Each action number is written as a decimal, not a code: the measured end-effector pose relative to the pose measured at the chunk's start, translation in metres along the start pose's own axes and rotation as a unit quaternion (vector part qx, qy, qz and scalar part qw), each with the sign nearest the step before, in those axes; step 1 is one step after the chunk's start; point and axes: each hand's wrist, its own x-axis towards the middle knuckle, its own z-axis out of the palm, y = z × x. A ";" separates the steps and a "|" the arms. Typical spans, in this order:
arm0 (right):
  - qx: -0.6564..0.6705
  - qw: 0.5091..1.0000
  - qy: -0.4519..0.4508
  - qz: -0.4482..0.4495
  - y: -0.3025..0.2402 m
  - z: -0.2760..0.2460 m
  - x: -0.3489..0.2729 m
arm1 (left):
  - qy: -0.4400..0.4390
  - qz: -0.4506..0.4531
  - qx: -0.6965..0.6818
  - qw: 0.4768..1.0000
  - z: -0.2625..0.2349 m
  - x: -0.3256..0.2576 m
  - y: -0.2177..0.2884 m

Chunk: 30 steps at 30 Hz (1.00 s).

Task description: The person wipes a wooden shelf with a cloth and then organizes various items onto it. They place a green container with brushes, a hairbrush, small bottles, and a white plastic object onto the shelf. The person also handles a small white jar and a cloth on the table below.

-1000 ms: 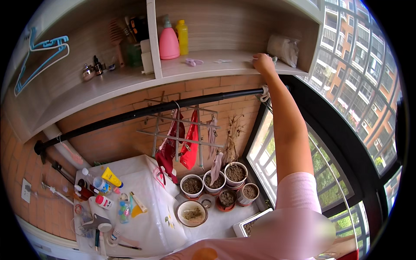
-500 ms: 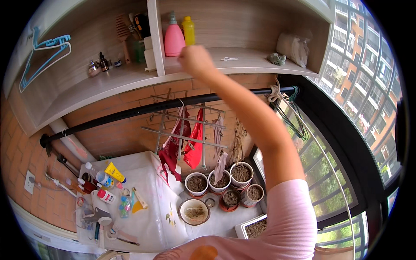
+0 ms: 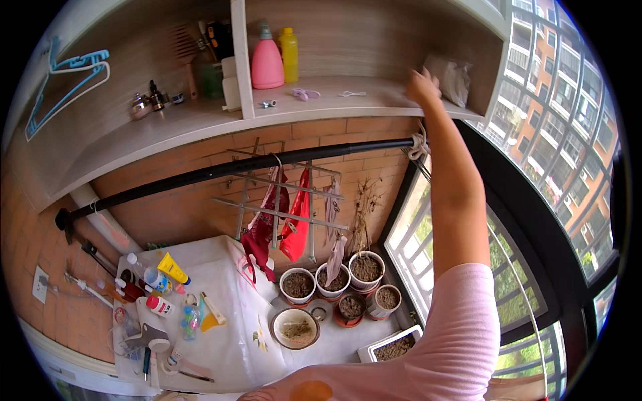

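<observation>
My right hand (image 3: 423,87) reaches up to the right part of the open wooden shelf (image 3: 374,105). Its fingers look curled, and what lies inside them is hidden. Just beside them stands a clear plastic bag (image 3: 455,80) with pale contents. To the left on the same board lie a thin white looped cord (image 3: 353,93), a small purple item like a clip (image 3: 305,94) and a small metal piece (image 3: 269,103). A pink spray bottle (image 3: 267,63) and a yellow bottle (image 3: 289,55) stand behind these. My left hand is out of view.
Below the shelf runs a black pole (image 3: 200,175) carrying a metal drying rack with red cloths (image 3: 294,224). Potted soil (image 3: 297,285) and a round basin (image 3: 295,328) sit beneath. A covered table (image 3: 227,354) with bottles and tubes is at left. Barred windows stand right.
My right hand has moved right along the shelf, from the pink bottle to beside the plastic bag. The purple item and metal piece now show; the crumpled greenish thing is hidden at my hand.
</observation>
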 end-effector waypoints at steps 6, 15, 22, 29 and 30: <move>0.121 0.989 -0.036 -0.076 0.059 0.028 0.010 | 0.005 -0.015 -0.008 1.000 -0.005 -0.016 -0.008; 0.859 0.371 -0.339 0.096 -0.048 -0.079 -0.232 | 0.016 0.047 -0.038 0.998 -0.037 -0.065 -0.006; 0.807 0.178 -0.533 0.180 -0.120 -0.109 -0.435 | -0.132 0.257 -0.217 0.932 0.010 -0.007 0.074; 0.725 0.215 -0.619 0.214 -0.175 -0.140 -0.545 | -0.237 0.205 -0.312 0.897 0.030 0.008 0.049; 0.716 0.215 -0.630 0.211 -0.182 -0.143 -0.556 | -0.252 0.194 -0.312 0.895 0.025 0.011 0.038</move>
